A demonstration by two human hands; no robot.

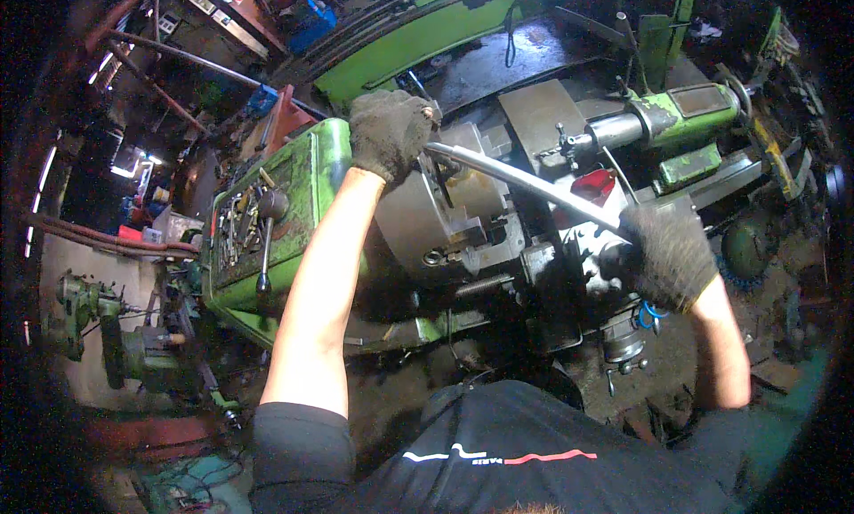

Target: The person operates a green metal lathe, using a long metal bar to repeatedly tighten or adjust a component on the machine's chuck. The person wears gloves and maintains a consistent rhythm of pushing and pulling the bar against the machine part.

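Observation:
A long steel pipe (543, 189) slants between my hands above a lathe. My left hand (390, 133), in a dark work glove, is closed at its far left end, where a thin rod (436, 147) comes out of the pipe and runs into the fist. What else the fist covers is hidden. Below it is the big lathe chuck (414, 220) with its stepped jaws. My right hand (669, 256), gloved too and slightly blurred, is wrapped round the pipe's right end, over the carriage.
The green headstock (311, 158) has loose tools on top and a lever (265, 252) in front. At right stands the green tailstock (685, 118). A red object (594, 187) lies by the carriage, and a small green machine (89, 309) stands at far left.

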